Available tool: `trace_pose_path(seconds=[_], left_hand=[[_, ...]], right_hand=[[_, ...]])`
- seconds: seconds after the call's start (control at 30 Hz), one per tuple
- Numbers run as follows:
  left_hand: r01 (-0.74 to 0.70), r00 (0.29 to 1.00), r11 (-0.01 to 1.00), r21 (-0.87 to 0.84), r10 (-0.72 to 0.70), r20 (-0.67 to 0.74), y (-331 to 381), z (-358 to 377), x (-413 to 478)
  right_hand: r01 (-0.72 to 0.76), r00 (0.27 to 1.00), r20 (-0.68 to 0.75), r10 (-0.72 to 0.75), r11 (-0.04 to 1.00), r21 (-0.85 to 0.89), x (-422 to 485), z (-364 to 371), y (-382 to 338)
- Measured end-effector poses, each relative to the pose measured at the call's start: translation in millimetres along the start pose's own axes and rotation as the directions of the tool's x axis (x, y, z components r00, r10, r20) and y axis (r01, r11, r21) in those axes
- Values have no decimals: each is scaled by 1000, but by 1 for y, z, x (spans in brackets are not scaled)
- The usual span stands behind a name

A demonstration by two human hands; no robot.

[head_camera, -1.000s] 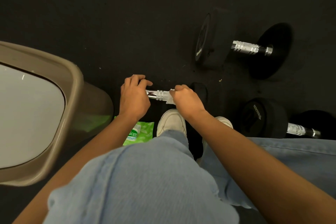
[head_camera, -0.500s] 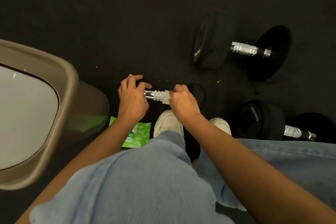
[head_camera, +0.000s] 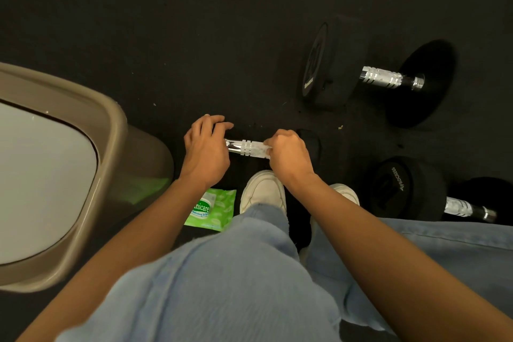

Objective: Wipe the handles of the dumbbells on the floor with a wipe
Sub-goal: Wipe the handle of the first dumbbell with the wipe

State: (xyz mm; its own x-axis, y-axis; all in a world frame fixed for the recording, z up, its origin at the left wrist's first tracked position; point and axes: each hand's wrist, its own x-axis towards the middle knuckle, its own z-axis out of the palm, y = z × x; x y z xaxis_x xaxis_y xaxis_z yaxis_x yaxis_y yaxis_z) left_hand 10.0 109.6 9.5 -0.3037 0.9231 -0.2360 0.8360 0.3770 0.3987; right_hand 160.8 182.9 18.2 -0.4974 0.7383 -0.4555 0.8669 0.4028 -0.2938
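Head view: the nearest dumbbell (head_camera: 308,144) lies on the black floor (head_camera: 166,36) just ahead of the person's white shoes (head_camera: 263,191). Its long axis runs left to right across the floor, the right end tipped slightly toward the person.

The left hand (head_camera: 205,147) curves over the left head, fingers curled down round it, so that head is hidden. The right hand (head_camera: 290,155) is fisted round the right part of the chrome handle (head_camera: 244,147), close against the right head. The wipe (head_camera: 267,150) is inside that grip, and only a pale edge shows at the fingers. The bare ribbed stretch of handle shows between the two hands.

Two more dumbbells lie on the floor to the right, both also pointing left to right. The far dumbbell (head_camera: 388,79) sits well beyond the hands. The right dumbbell (head_camera: 402,189) lies beside the person's right knee, its handle partly cut off by the jeans (head_camera: 222,272).

A green wipes pack (head_camera: 212,211) lies flat under the left forearm, just left of the shoes. A tan bin (head_camera: 111,147) stands at the left.
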Motion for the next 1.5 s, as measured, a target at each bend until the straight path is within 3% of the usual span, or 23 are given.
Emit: trace_pose_path(seconds=[0.23, 0.43, 0.93, 1.3, 1.5], left_hand=[[75, 997, 994, -76, -76, -18, 1, 6, -3], [61, 998, 993, -100, -62, 2, -2, 4, 1], [38, 999, 971, -236, -34, 22, -13, 3, 7], [16, 1000, 981, -196, -15, 9, -17, 7, 8], [12, 1000, 981, -195, -14, -5, -16, 7, 6]], right_hand=[[55, 998, -31, -55, 998, 9, 2, 11, -10], [136, 990, -36, -134, 990, 37, 9, 15, -18], [134, 988, -87, -129, 990, 51, 12, 24, -26], [263, 965, -5, -263, 965, 10, 24, 20, -40], [195, 981, -17, -194, 979, 66, 21, 17, -24]])
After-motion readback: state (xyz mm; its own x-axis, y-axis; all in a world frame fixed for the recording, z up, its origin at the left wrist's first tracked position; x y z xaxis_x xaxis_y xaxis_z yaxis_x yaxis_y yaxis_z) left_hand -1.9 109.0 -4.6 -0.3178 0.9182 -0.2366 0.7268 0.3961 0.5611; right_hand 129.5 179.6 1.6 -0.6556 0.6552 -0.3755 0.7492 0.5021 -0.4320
